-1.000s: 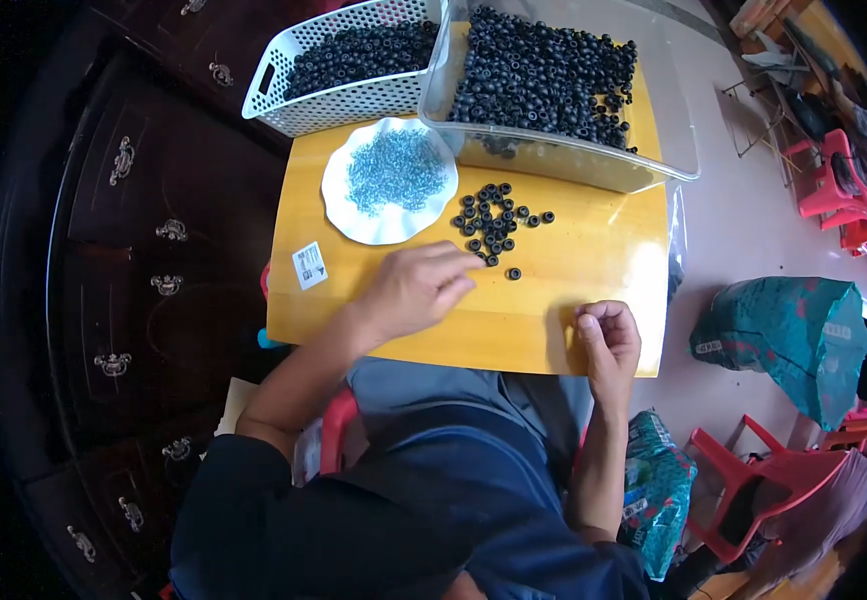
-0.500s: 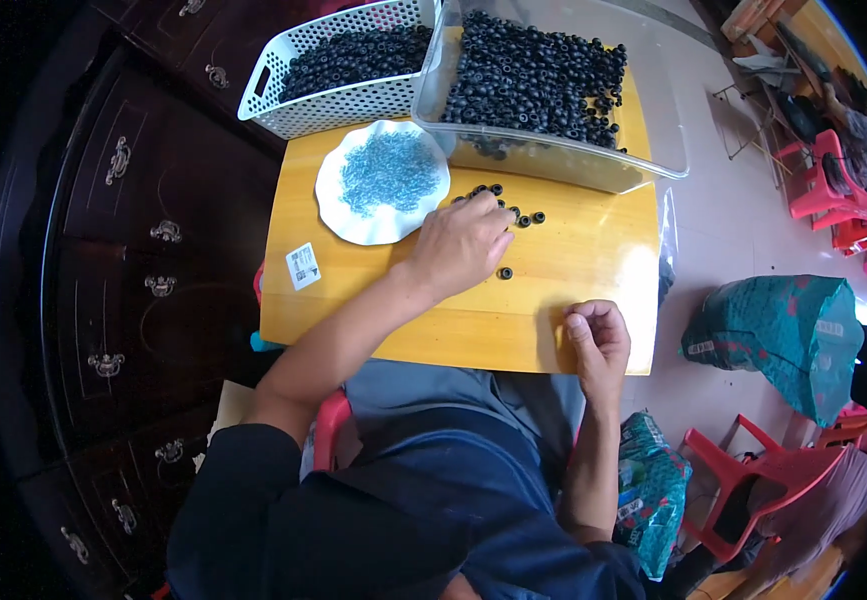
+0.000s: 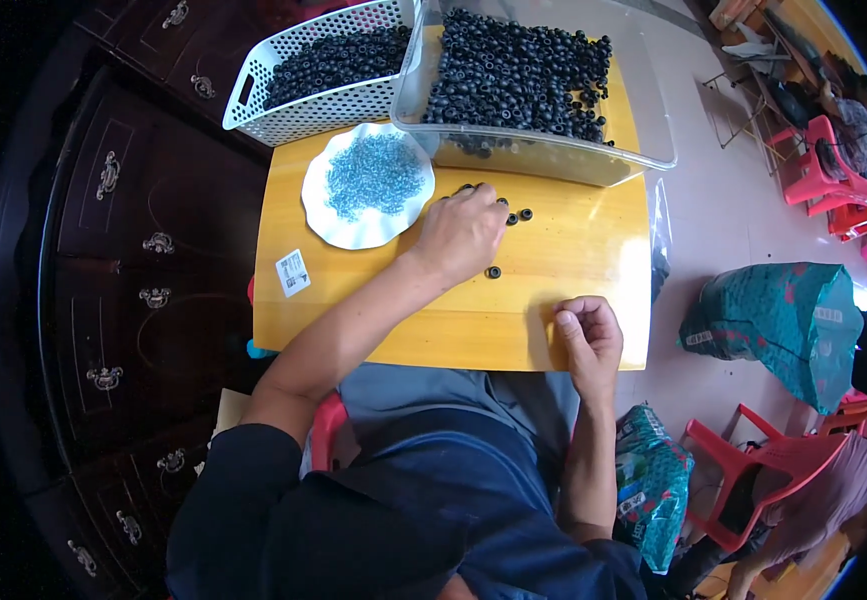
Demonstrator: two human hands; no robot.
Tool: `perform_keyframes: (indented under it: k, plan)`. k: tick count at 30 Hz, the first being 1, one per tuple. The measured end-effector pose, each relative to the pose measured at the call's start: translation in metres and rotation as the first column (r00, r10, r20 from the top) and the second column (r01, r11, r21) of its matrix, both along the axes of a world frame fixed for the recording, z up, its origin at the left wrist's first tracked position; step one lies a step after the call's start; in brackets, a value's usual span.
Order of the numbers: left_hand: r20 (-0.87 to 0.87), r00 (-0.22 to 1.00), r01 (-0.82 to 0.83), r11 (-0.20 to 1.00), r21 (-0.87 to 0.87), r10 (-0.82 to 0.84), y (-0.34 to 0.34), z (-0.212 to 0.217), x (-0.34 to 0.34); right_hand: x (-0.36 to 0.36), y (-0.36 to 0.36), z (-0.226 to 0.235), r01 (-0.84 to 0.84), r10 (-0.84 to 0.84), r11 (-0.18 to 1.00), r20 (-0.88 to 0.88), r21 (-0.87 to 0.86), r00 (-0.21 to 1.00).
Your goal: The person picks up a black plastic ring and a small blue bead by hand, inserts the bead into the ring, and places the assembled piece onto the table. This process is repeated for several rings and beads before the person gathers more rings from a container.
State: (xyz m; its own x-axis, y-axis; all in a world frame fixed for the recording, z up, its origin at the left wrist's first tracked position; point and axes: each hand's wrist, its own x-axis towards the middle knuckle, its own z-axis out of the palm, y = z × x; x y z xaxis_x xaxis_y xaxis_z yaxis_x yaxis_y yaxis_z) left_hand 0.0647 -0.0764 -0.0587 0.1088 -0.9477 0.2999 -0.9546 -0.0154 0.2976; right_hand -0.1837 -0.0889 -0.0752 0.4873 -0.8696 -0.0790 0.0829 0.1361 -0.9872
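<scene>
My left hand reaches across the yellow table, its fingers bent together and tips down among several small black ring-shaped pieces. What those fingertips hold is hidden under the hand. Nearer me lies one loose black ring. At the table's near right edge my right hand is curled, thumb against the bent index finger; anything pinched there is too small to make out. Left of my left hand sits a white wavy-rimmed plate with many tiny clear-blue pieces on it.
A clear plastic bin and a white perforated basket, both holding black pieces, stand at the far side. A white label lies at left. Dark drawers flank the table; teal bags and red chairs are at right.
The whole view has shifted slightly, so the table and containers sit a little further left. My left hand stays among the black rings; my right hand keeps its curled shape.
</scene>
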Motion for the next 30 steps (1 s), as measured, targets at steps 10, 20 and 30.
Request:
perform_keyframes:
  k: [10, 20, 30]
  plan:
    - [-0.115, 0.982, 0.133, 0.983, -0.126, -0.148, 0.009, 0.013, 0.009, 0.000, -0.002, 0.002, -0.015, 0.015, 1.000, -0.033, 0.012, 0.999]
    - [-0.728, 0.665, 0.004, 0.976, -0.219, -0.166, 0.091, 0.028, -0.012, 0.049, -0.006, 0.015, -0.192, 0.061, 0.922, -0.364, -0.335, 0.929]
    - [-0.876, 0.482, -0.118, 0.992, -0.037, 0.024, 0.124, -0.007, -0.006, 0.086, -0.003, 0.015, -0.338, -0.192, 0.620, -0.555, -0.708, 0.810]
